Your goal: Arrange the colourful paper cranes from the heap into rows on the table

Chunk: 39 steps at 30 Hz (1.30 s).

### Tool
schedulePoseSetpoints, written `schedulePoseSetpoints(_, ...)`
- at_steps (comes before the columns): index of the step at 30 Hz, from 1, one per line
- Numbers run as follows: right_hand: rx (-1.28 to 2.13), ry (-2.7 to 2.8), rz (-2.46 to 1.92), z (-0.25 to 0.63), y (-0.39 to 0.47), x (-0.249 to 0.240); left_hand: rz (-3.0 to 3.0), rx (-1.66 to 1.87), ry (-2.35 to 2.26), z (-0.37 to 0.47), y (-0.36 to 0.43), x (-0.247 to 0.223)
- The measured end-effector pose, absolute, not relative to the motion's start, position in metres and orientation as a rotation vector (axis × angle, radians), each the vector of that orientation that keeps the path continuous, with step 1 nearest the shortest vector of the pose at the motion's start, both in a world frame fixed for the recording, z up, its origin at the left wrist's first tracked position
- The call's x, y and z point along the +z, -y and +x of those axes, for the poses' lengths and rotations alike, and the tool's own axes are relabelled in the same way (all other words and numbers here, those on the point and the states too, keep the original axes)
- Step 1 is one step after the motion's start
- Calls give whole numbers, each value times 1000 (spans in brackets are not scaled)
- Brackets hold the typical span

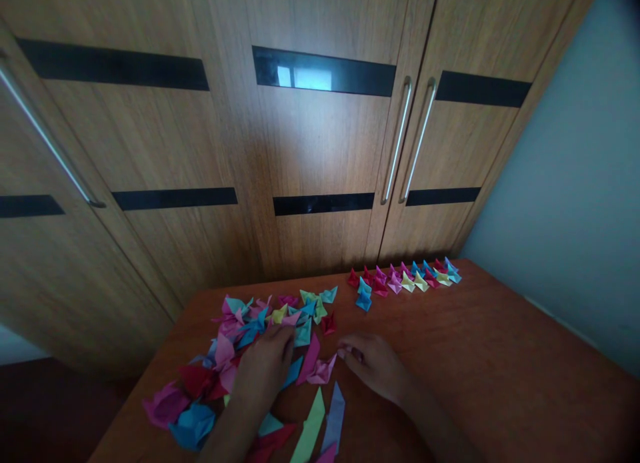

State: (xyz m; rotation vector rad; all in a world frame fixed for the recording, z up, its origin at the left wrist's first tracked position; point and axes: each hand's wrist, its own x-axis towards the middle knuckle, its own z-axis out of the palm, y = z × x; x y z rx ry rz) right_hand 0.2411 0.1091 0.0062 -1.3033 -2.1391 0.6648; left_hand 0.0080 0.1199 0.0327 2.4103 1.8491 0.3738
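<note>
While a pink folded paper (323, 371) is lying left of the desk's (500, 370) middle, the right hand (369, 358) is meeting its tip, thumb and forefinger nearly together; whether they are gripping it cannot be told. The left hand (267, 356) is curling half-closed over a colourful paper heap (225, 353), its hold hidden. That heap is crowding the left edge; a green strip (309, 426) and lilac strip (334, 416) are pointing away from the near side. Rightward, desktop is stretching to the wall (565, 203). Small folded papers (395, 282) are lining the far edge toward its right corner, beneath a wardrobe (320, 143).
</note>
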Motion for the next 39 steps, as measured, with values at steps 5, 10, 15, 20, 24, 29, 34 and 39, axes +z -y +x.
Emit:
schedulePoseSetpoints(5,720,2045,-1242,237,-106,5,2498,693,-1666,-8,-104,35)
schedulePoseSetpoints(10,757,2000,-1199,230,-102,-1,2595,657,-1480,-3,-87,23)
schedulePoseSetpoints(15,658,2119,-1170,226,-98,6,2607,682,-1368,2,-76,17)
schedulePoseSetpoints(20,618,2149,-1106,225,-94,8,2512,825,-1353,0,-75,15)
schedulePoseSetpoints(24,608,2124,-1102,224,-93,6,2356,989,-1443,-2,-77,16)
schedulePoseSetpoints(29,615,2073,-1062,224,-93,5,2100,1054,-1415,-3,-81,22)
schedulePoseSetpoints(34,627,2032,-1062,221,-92,7,1723,1006,-1305,2,-82,20)
schedulePoseSetpoints(39,613,2061,-1079,220,-92,6,1647,1061,-1300,5,-82,15)
